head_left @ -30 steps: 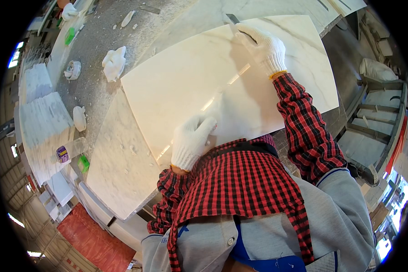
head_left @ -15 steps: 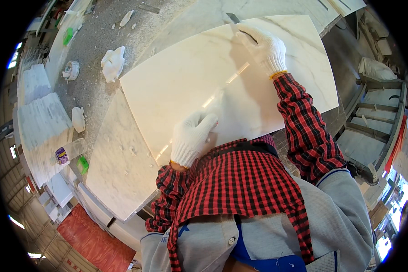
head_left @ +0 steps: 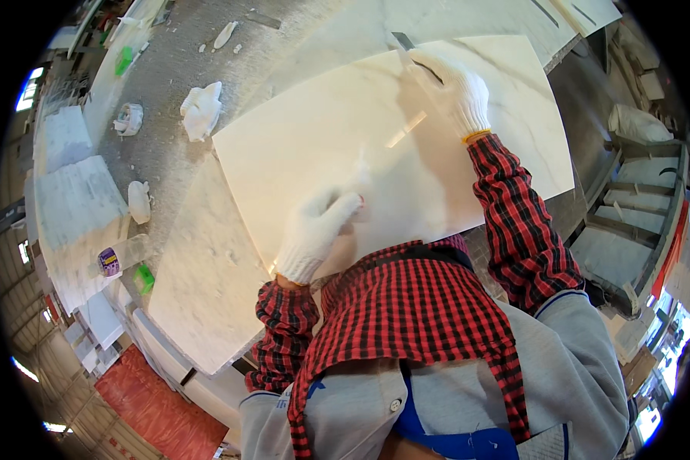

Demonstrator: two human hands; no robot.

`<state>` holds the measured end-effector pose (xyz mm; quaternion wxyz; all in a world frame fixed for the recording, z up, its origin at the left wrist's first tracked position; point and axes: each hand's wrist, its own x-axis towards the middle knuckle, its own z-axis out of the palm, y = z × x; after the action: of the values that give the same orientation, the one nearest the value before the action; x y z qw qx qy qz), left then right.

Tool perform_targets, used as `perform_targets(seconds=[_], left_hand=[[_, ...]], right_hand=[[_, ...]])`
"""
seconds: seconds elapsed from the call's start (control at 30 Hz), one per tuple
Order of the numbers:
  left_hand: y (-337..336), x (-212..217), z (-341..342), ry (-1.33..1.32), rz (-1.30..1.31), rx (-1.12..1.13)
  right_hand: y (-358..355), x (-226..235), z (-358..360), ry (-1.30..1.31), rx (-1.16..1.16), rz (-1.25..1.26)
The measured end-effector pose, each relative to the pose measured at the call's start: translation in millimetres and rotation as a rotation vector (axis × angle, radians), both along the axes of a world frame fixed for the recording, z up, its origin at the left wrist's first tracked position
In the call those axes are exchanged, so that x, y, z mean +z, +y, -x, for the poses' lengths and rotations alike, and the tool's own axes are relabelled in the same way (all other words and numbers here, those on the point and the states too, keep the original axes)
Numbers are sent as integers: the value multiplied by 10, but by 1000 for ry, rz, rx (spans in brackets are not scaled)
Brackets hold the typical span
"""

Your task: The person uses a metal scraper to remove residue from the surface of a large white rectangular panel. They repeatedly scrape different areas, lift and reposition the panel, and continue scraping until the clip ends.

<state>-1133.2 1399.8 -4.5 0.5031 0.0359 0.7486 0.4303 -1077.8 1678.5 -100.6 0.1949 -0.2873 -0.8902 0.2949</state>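
A white, faintly veined marble slab [head_left: 307, 130] lies in front of me. Over its far edge, my right hand [head_left: 461, 90] in a white knit glove is wrapped round a flat dark-bladed scraper [head_left: 402, 41], its tip pointing up and left. My left hand [head_left: 317, 234], gloved too, is at the slab's near left part, thumb and fingers closed together. A tiny reddish spot shows at its fingertips; what they hold, if anything, I cannot make out. Whether this hand presses on the slab cannot be told.
Under the slab spreads a larger marble sheet [head_left: 195, 268]. On the dusty grey bench to the left lie a crumpled white cloth [head_left: 201, 111], a tape roll [head_left: 129, 119], a clear bottle [head_left: 123, 257] and a green block [head_left: 143, 279]. A metal-framed rack [head_left: 629, 207] stands at right.
My left hand has shifted slightly left along the slab's near side. The right hand keeps its hold on the scraper at the far edge. The whole view has moved a little.
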Motion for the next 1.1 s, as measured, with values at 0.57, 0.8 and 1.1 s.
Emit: perform_targets(seconds=[0.57, 0.8, 1.1], left_hand=[[861, 113, 2532, 757, -75, 344], [996, -539, 3011, 972, 248, 125], [554, 335, 2381, 886, -45, 234]], right_hand=[[304, 705, 264, 11, -41, 126], [355, 835, 297, 3, -38, 169], [33, 937, 215, 21, -52, 59]])
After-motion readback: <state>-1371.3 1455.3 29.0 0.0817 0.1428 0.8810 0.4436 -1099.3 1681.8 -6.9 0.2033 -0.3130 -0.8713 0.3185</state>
